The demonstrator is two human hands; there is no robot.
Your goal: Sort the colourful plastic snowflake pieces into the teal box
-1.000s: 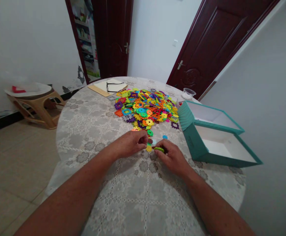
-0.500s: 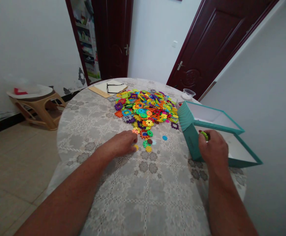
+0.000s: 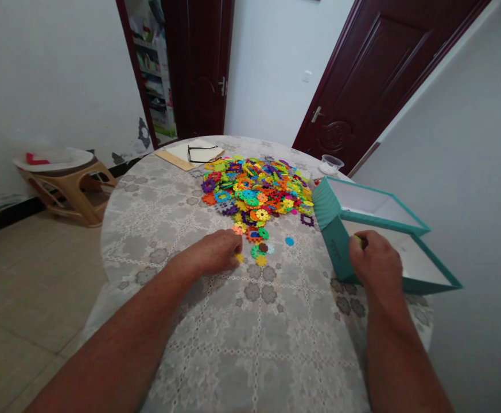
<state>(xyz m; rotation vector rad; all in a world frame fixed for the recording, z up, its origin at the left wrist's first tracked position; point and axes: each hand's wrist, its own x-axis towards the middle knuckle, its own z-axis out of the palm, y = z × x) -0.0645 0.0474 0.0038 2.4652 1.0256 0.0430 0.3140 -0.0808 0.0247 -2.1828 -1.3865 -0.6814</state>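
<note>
My right hand (image 3: 376, 261) is over the near edge of an open teal box (image 3: 337, 246), its fingers closed on a yellow-green plastic disc (image 3: 359, 240) that shows only as a sliver. Resting on the table left of the loose pieces, my left hand (image 3: 221, 251) has curled fingers; what they hold, if anything, is hidden. Beside its fingertips lie a yellow disc (image 3: 239, 258) and a salmon flower-shaped piece (image 3: 237, 230). A large heap of colourful notched plastic pieces (image 3: 254, 186) spreads beyond. Closer lie a green disc (image 3: 256, 251), a brown disc (image 3: 263, 248) and a blue disc (image 3: 290, 241).
Black-framed glasses (image 3: 202, 154) lie on papers (image 3: 182, 158) at the table's far left. A clear plastic cup (image 3: 331, 163) stands behind the box's raised lid (image 3: 375, 199). The round table wears a patterned lace cloth (image 3: 250, 344). A tan stool (image 3: 76, 192) stands left.
My right hand has turned and dipped slightly at the box, so less of the yellow-green disc shows. The left hand stays where it was.
</note>
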